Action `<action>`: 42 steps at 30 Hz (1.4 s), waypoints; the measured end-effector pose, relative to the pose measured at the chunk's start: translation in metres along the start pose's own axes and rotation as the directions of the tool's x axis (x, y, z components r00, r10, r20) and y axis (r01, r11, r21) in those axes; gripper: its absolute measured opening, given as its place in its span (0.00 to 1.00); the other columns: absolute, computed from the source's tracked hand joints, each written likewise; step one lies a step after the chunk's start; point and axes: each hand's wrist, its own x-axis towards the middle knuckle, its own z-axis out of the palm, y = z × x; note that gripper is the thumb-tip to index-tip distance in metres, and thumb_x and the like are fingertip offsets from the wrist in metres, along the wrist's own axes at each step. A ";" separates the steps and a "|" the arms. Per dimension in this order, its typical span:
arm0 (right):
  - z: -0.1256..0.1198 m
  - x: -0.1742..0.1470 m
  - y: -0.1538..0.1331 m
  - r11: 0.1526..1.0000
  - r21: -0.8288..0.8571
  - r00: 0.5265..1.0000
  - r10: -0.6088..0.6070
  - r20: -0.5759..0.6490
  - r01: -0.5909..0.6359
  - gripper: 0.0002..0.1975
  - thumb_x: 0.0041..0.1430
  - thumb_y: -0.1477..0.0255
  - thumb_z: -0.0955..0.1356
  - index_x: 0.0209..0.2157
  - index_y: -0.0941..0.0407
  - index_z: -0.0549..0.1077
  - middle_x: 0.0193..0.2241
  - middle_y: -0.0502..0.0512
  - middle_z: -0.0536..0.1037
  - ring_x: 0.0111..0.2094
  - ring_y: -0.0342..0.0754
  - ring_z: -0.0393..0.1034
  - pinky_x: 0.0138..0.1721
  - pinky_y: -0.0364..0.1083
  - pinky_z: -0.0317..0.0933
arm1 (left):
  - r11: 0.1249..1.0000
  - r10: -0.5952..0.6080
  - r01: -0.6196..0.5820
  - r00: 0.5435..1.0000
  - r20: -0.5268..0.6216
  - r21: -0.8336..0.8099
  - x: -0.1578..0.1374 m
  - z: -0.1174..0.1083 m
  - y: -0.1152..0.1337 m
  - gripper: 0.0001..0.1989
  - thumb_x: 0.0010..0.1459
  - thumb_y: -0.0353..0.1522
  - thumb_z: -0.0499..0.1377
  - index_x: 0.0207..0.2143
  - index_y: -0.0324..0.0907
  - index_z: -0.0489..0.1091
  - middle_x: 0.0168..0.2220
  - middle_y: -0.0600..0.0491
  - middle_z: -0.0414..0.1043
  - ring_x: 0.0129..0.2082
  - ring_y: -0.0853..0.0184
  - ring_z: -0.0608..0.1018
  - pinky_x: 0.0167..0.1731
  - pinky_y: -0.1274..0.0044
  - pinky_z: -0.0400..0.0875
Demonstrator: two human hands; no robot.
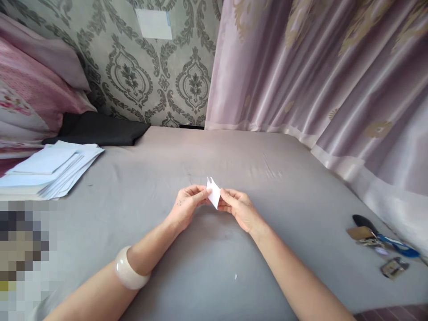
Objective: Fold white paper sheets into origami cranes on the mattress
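A small piece of folded white paper (214,194) is held up over the grey sheet, between my two hands. It has a pointed, diamond-like outline with a narrow slit at its top. My left hand (189,203) pinches its left side, thumb lying on the front face. On the other side, my right hand (239,207) grips the right edge between thumb and fingers. The fingertips behind the paper are partly hidden. A pale bangle (129,269) sits on my left forearm.
Grey sheet (174,160) covers the broad surface. Stacked white paper (56,167) lies at the left, before a black folded cloth (103,129). Keys (372,242), blue-handled scissors (399,246) and a small flat object (393,268) lie at the right. Curtains (267,67) hang behind.
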 end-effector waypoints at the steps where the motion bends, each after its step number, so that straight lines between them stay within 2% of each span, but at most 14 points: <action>1: 0.000 0.000 0.000 0.999 -0.018 0.999 0.034 0.009 -0.034 0.18 0.49 0.56 0.73 0.33 0.57 0.79 0.31 0.55 0.79 0.32 0.45 0.73 0.38 0.46 0.66 | 1.000 -0.009 0.009 1.000 -0.008 -0.025 0.001 -0.001 0.000 0.12 0.50 0.37 0.67 0.30 0.36 0.75 0.29 0.48 0.78 0.30 0.64 0.79 0.39 0.71 0.72; 4: 0.002 -0.001 0.002 0.995 -0.056 0.997 0.077 -0.016 -0.077 0.18 0.46 0.57 0.74 0.32 0.58 0.79 0.29 0.54 0.78 0.31 0.45 0.74 0.36 0.45 0.66 | 0.998 -0.021 0.019 0.999 -0.026 -0.067 0.002 -0.003 0.000 0.11 0.50 0.35 0.68 0.30 0.35 0.75 0.30 0.47 0.78 0.32 0.64 0.79 0.38 0.73 0.72; 7: 0.004 -0.001 0.004 0.996 -0.080 0.998 0.040 -0.055 -0.044 0.18 0.44 0.59 0.75 0.32 0.58 0.78 0.29 0.54 0.78 0.30 0.44 0.73 0.36 0.45 0.66 | 0.996 -0.021 0.021 1.000 0.000 -0.084 0.003 -0.004 -0.002 0.10 0.50 0.35 0.67 0.30 0.35 0.75 0.31 0.48 0.78 0.32 0.66 0.79 0.38 0.74 0.72; 14: 0.008 -0.003 0.008 0.946 -0.293 0.981 -0.172 -0.088 0.139 0.11 0.49 0.63 0.73 0.28 0.56 0.76 0.25 0.51 0.77 0.28 0.44 0.71 0.35 0.45 0.64 | 0.996 -0.005 0.016 0.993 0.121 -0.089 0.004 -0.003 -0.003 0.09 0.51 0.35 0.68 0.33 0.38 0.76 0.32 0.50 0.77 0.32 0.67 0.77 0.39 0.74 0.70; 20: 0.012 -0.007 0.009 0.859 -0.431 0.931 -0.351 -0.102 0.277 0.09 0.52 0.64 0.71 0.28 0.55 0.75 0.25 0.50 0.78 0.28 0.45 0.71 0.33 0.45 0.64 | 0.996 0.005 0.002 0.997 0.082 -0.085 0.004 -0.002 0.001 0.07 0.48 0.33 0.69 0.27 0.39 0.77 0.29 0.52 0.77 0.32 0.68 0.76 0.41 0.73 0.68; 22: 0.012 -0.008 0.008 0.858 -0.440 0.941 -0.330 -0.074 0.267 0.10 0.54 0.62 0.70 0.29 0.55 0.75 0.26 0.51 0.78 0.29 0.46 0.72 0.34 0.45 0.65 | 0.996 0.027 -0.021 0.997 0.075 -0.087 0.004 -0.002 0.001 0.07 0.47 0.33 0.69 0.26 0.39 0.77 0.29 0.53 0.76 0.32 0.68 0.76 0.40 0.74 0.68; 26: 0.011 -0.009 0.007 0.882 -0.434 0.979 -0.202 0.002 0.183 0.15 0.56 0.58 0.69 0.28 0.56 0.78 0.26 0.54 0.80 0.30 0.49 0.75 0.35 0.47 0.66 | 0.995 0.034 -0.028 0.997 0.063 -0.095 0.003 -0.001 0.002 0.08 0.47 0.34 0.69 0.24 0.39 0.76 0.27 0.53 0.75 0.30 0.68 0.75 0.36 0.74 0.69; 31: 0.012 -0.006 0.011 0.919 -0.373 0.988 -0.149 -0.033 0.126 0.18 0.53 0.55 0.70 0.27 0.57 0.78 0.24 0.55 0.80 0.28 0.48 0.75 0.34 0.48 0.68 | 0.992 0.015 -0.002 0.995 0.098 -0.129 0.002 0.000 0.000 0.10 0.51 0.38 0.67 0.30 0.39 0.78 0.30 0.51 0.76 0.30 0.66 0.75 0.34 0.73 0.70; 33: 0.010 -0.005 0.012 0.912 -0.398 0.993 -0.120 -0.016 0.104 0.17 0.53 0.56 0.70 0.28 0.57 0.78 0.25 0.55 0.80 0.29 0.49 0.76 0.34 0.48 0.67 | 0.993 0.015 -0.003 0.994 0.104 -0.115 0.002 0.000 -0.001 0.11 0.53 0.39 0.66 0.31 0.40 0.78 0.31 0.51 0.76 0.30 0.67 0.76 0.35 0.73 0.70; 36: 0.004 -0.007 0.006 0.861 -0.498 0.995 -0.078 0.068 0.102 0.13 0.53 0.60 0.70 0.30 0.56 0.79 0.28 0.54 0.81 0.32 0.50 0.76 0.37 0.48 0.66 | 0.998 0.065 -0.065 0.997 0.046 -0.003 0.001 0.001 0.000 0.10 0.52 0.39 0.66 0.29 0.40 0.78 0.31 0.51 0.78 0.32 0.67 0.77 0.38 0.74 0.70; 38: 0.000 -0.009 -0.003 0.840 -0.522 0.989 -0.136 0.059 0.147 0.10 0.54 0.63 0.70 0.32 0.54 0.78 0.30 0.52 0.81 0.33 0.49 0.75 0.38 0.48 0.66 | 0.991 0.117 -0.117 0.993 0.005 0.069 -0.001 0.003 0.001 0.09 0.51 0.38 0.67 0.30 0.41 0.78 0.30 0.52 0.78 0.32 0.67 0.77 0.38 0.76 0.70; 39: -0.001 -0.011 -0.007 0.838 -0.515 0.979 -0.203 0.010 0.179 0.09 0.54 0.64 0.69 0.32 0.54 0.77 0.30 0.51 0.80 0.33 0.48 0.75 0.38 0.47 0.66 | 0.987 0.135 -0.134 0.991 -0.005 0.086 -0.002 0.004 0.002 0.09 0.50 0.37 0.68 0.31 0.41 0.78 0.29 0.53 0.79 0.31 0.68 0.77 0.36 0.76 0.70; 41: -0.001 -0.013 -0.016 0.825 -0.504 0.936 -0.341 -0.085 0.255 0.08 0.56 0.64 0.69 0.31 0.54 0.75 0.29 0.51 0.78 0.33 0.47 0.73 0.38 0.46 0.65 | 0.985 0.152 -0.152 0.988 0.001 0.082 -0.004 0.007 0.002 0.10 0.48 0.37 0.69 0.32 0.42 0.76 0.27 0.55 0.78 0.28 0.69 0.77 0.33 0.78 0.70; 42: -0.001 -0.014 -0.019 0.811 -0.503 0.914 -0.395 -0.094 0.298 0.08 0.56 0.64 0.68 0.31 0.54 0.74 0.29 0.51 0.78 0.33 0.47 0.73 0.38 0.46 0.65 | 0.985 0.155 -0.156 0.988 0.015 0.077 -0.005 0.008 0.002 0.11 0.48 0.37 0.69 0.32 0.41 0.75 0.27 0.56 0.78 0.27 0.70 0.76 0.32 0.78 0.70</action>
